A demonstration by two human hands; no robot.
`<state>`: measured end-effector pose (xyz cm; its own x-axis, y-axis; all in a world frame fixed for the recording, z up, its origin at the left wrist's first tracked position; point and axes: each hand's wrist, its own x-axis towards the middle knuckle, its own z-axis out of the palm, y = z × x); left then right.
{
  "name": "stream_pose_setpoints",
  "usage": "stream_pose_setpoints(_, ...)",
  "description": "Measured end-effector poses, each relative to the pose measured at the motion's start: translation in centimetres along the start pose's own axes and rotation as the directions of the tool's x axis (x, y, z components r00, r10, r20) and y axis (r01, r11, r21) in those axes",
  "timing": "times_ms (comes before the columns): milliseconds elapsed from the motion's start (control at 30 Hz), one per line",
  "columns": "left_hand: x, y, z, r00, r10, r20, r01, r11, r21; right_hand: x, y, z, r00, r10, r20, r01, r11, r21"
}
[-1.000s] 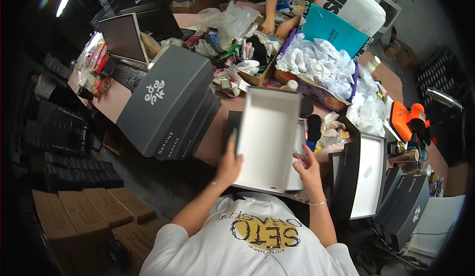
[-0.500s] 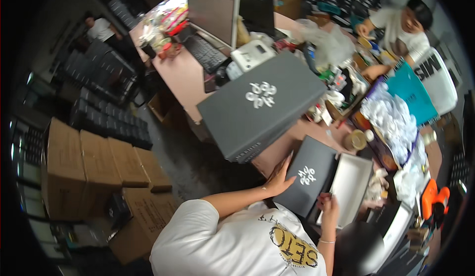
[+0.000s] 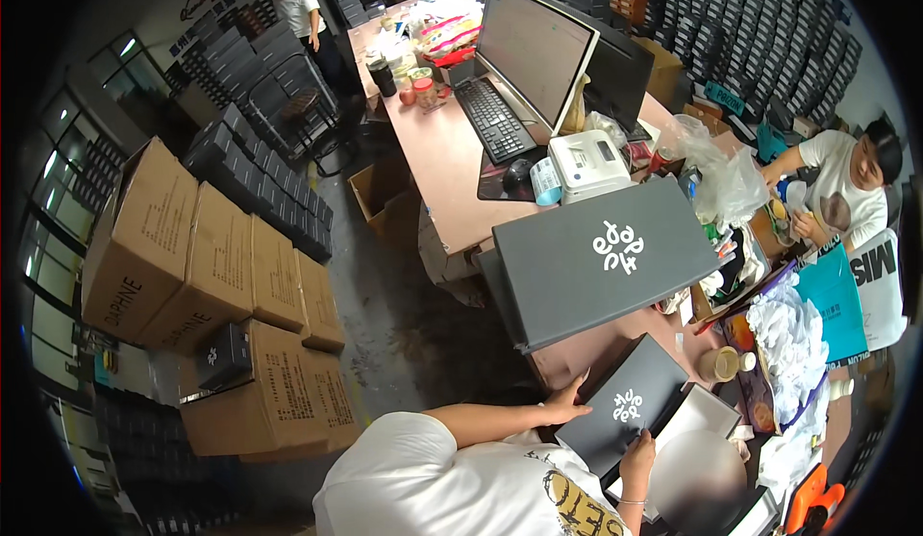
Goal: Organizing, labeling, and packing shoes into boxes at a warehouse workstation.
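The small dark box [image 3: 639,379] was found directly before the person, at the near side of the desk [image 3: 437,190]. The left hand [image 3: 565,405], fingers extended and thumb apart, touched its left edge; whether it gripped could not be told. The right hand [image 3: 636,456] was curled closed on the lower right edge. A white-lined tray [image 3: 707,409] lay just right; a larger dark box [image 3: 567,267] stood beyond.

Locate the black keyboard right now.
Head view, upper middle: the black keyboard lies on the pink table, just left of and below the pale-framed monitor, with the black mouse near its lower end.
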<state>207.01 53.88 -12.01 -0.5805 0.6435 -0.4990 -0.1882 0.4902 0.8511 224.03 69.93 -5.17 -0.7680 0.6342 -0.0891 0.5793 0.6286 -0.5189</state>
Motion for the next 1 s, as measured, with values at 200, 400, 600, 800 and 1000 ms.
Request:
stream_pose_setpoints(200, 0.0, 0.2, -2.8, 0.997, 0.071, 0.028, -0.068, 0.992, -0.105, -1.2, 1.3, 2.1, 0.956, 0.275, 0.101, -0.290, 0.845, 0.449)
stream_pose_setpoints(400, 1.7, -2.4, -3.2, 1.000, -0.008, -0.024, 0.002, 0.972, -0.236, -0.2, -0.9, 2.6, 0.706, 0.458, 0.540, -0.649, 0.112, 0.753)
stream_pose_setpoints(600, -0.8, 2.2, -3.7, 0.982, -0.083, 0.171, 0.174, 0.751, -0.637, 0.0, 2.4, 2.4, 0.711, 0.359, 0.605, -0.607, -0.122, 0.785)
stream_pose_setpoints(800, -0.2, 6.9, -5.0, 0.983, -0.069, 0.171, 0.168, 0.715, -0.679, 0.6, 2.4, 0.7, 0.756, 0.251, 0.604, -0.520, -0.330, 0.788)
stream_pose_setpoints(1000, -2.1, 9.3, -3.4, 0.980, -0.062, 0.190, 0.168, 0.775, -0.610, 1.0, -0.5, -0.2, 0.809, 0.215, 0.547, -0.519, -0.175, 0.837)
